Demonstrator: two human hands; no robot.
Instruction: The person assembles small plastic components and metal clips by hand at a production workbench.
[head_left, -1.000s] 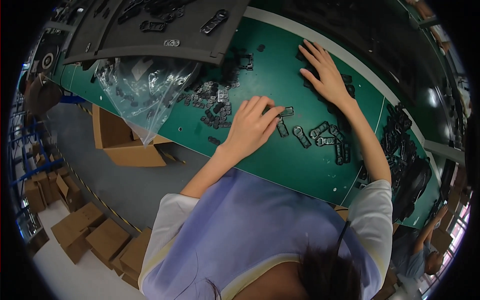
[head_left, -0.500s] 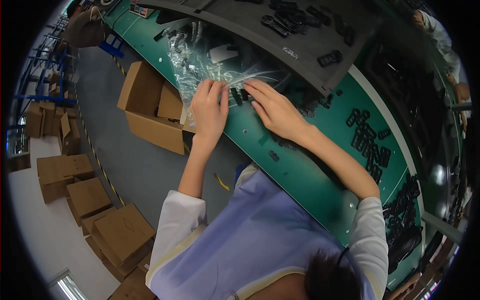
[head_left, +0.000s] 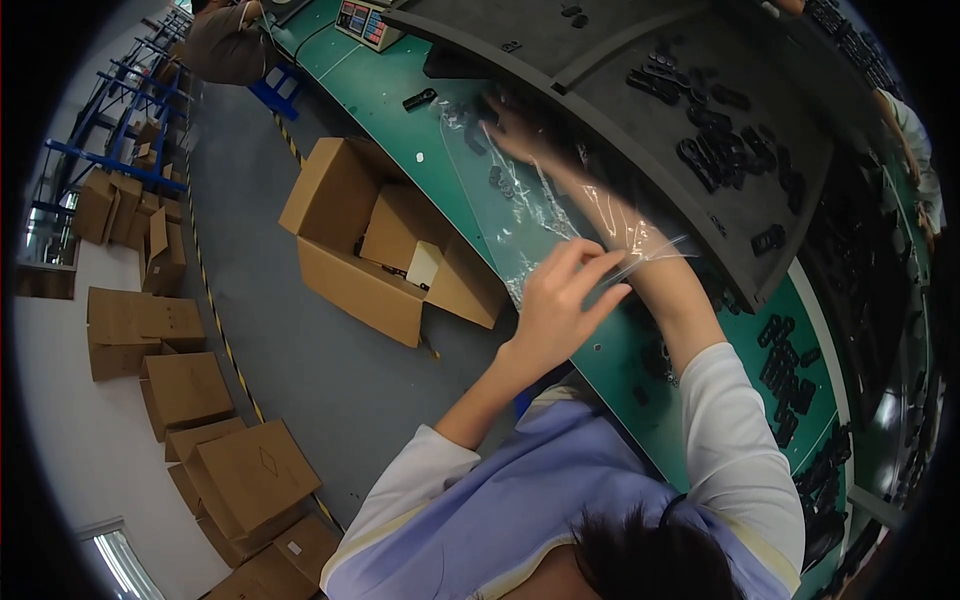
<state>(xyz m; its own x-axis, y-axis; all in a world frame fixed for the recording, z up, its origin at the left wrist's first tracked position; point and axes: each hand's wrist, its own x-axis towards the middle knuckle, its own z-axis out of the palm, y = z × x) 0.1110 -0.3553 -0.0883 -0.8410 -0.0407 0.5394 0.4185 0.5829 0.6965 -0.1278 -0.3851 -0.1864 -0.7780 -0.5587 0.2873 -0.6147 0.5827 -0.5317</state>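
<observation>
A clear plastic bag [head_left: 540, 215] lies over the green bench, with small black parts [head_left: 500, 180] showing through it. My left hand [head_left: 562, 305] pinches the rim of its mouth between thumb and fingers. Through that mouth goes my right forearm, and plastic film covers part of it. Deep in the bag, my right hand [head_left: 517, 132] is slightly blurred, its fingers apart, close to dark parts at the far end. Whether it touches any of them cannot be made out.
An open cardboard box [head_left: 355, 290] stands left of the green bench [head_left: 395, 130]. A dark tray [head_left: 640, 140] with black parts overhangs the bag's right side. More black parts [head_left: 785, 370] lie at right. A scale [head_left: 368, 22] and another person [head_left: 225, 45] are at far left.
My right hand has gone from the bag's mouth far into it. The left hand has moved right and nearer with the rim. The bag is spread longer, and the whole view has shifted.
</observation>
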